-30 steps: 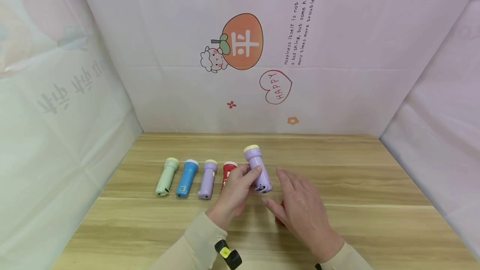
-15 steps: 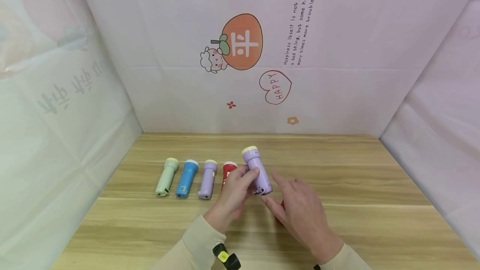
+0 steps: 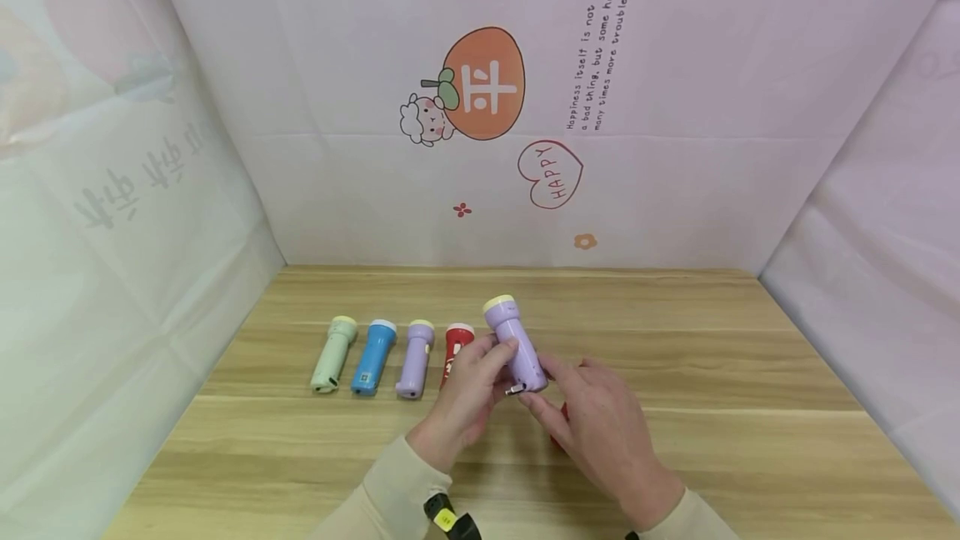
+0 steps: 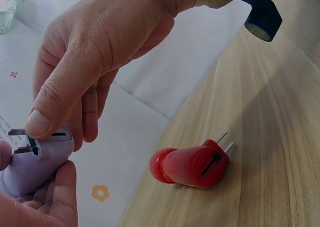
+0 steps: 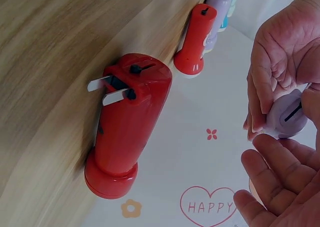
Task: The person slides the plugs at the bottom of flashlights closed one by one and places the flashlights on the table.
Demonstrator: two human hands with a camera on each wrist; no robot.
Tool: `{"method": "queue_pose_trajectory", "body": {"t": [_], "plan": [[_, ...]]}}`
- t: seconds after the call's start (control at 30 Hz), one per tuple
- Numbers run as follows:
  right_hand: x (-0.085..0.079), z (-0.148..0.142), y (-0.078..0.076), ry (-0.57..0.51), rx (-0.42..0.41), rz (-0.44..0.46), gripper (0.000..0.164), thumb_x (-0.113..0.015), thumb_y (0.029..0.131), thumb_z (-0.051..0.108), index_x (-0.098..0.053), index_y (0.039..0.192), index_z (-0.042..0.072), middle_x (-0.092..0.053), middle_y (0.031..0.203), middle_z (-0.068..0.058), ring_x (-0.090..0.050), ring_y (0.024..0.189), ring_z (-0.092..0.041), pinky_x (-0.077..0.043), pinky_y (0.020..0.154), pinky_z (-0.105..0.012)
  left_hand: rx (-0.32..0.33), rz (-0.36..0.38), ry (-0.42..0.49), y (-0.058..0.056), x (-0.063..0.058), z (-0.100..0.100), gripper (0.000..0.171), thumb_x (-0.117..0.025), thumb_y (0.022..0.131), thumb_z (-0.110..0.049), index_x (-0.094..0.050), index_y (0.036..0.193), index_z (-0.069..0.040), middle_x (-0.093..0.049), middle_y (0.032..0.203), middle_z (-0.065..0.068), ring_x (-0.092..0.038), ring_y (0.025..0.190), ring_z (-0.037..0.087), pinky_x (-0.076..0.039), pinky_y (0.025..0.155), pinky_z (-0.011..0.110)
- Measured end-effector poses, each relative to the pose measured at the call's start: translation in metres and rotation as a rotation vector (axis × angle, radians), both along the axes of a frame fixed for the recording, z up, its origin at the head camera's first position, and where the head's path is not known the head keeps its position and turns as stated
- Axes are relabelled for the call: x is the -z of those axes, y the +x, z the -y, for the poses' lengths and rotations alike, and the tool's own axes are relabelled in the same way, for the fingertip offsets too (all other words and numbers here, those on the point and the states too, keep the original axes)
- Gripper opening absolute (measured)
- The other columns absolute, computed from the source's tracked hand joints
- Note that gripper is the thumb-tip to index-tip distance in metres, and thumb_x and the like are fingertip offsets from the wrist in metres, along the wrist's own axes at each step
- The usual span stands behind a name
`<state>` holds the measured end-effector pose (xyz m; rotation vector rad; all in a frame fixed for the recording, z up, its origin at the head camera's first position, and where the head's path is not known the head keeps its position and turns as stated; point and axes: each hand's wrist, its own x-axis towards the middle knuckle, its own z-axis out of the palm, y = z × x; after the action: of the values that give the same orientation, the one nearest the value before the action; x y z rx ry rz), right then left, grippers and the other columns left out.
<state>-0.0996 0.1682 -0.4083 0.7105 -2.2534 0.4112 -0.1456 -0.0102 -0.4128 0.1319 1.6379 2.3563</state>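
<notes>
My left hand grips a purple flashlight with a pale yellow head, raised over the table, its tail tilted toward me. Folding plug prongs stick out from its tail beside a dark slot. At the tail, my right hand pinches the flashlight, thumb tip against the plug and index finger along the side. Partly under the right hand in the head view, a red flashlight lies on the table with both its metal prongs out.
A row lies to the left on the wooden table: a green flashlight, a blue flashlight, another purple flashlight, and another red flashlight, partly hidden behind the left hand. Printed cloth walls the back and sides.
The plug prongs on the held purple flashlight have swung out from its tail. My right hand's index finger has come in against its side, and the flashlight has dipped slightly.
</notes>
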Motion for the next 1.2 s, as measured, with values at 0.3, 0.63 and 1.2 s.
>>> {"method": "queue_pose_trajectory", "body": {"t": [0.3,0.63,1.2], "plan": [[-0.0001,0.0006,0.0016,-0.007,-0.025,-0.001,0.051,-0.074,0.093,0.048,-0.071,0.122,0.006,-0.067,0.073,0.007,-0.049,0.058,-0.004,-0.059,0.080,-0.043,0.021,-0.005,0.023,0.0014,0.0008,0.0015,0.048,-0.059,0.106,-0.027,-0.054,0.137,0.010,-0.066,0.129,0.027,-0.070,0.104,0.018,-0.057,0.089,0.029],[0.0002,0.0015,0.0020,-0.022,-0.043,-0.042,0.054,-0.083,0.084,0.041,-0.071,0.125,0.008,-0.063,0.072,0.009,-0.041,0.060,-0.003,-0.053,0.066,-0.030,0.050,0.004,0.038,0.0035,0.0004,0.0041,0.048,-0.056,0.108,-0.028,-0.054,0.139,0.008,-0.066,0.136,0.025,-0.070,0.112,0.017,-0.055,0.096,0.029],[-0.0001,0.0027,0.0038,-0.044,-0.038,-0.047,0.054,-0.087,0.078,0.039,-0.074,0.119,0.007,-0.078,0.085,0.001,-0.051,0.061,-0.007,-0.054,0.063,-0.032,0.086,-0.018,0.051,0.0065,-0.0002,0.0060,0.045,-0.052,0.110,-0.027,-0.058,0.135,0.010,-0.074,0.123,0.017,-0.072,0.106,0.017,-0.054,0.093,0.030]]}}
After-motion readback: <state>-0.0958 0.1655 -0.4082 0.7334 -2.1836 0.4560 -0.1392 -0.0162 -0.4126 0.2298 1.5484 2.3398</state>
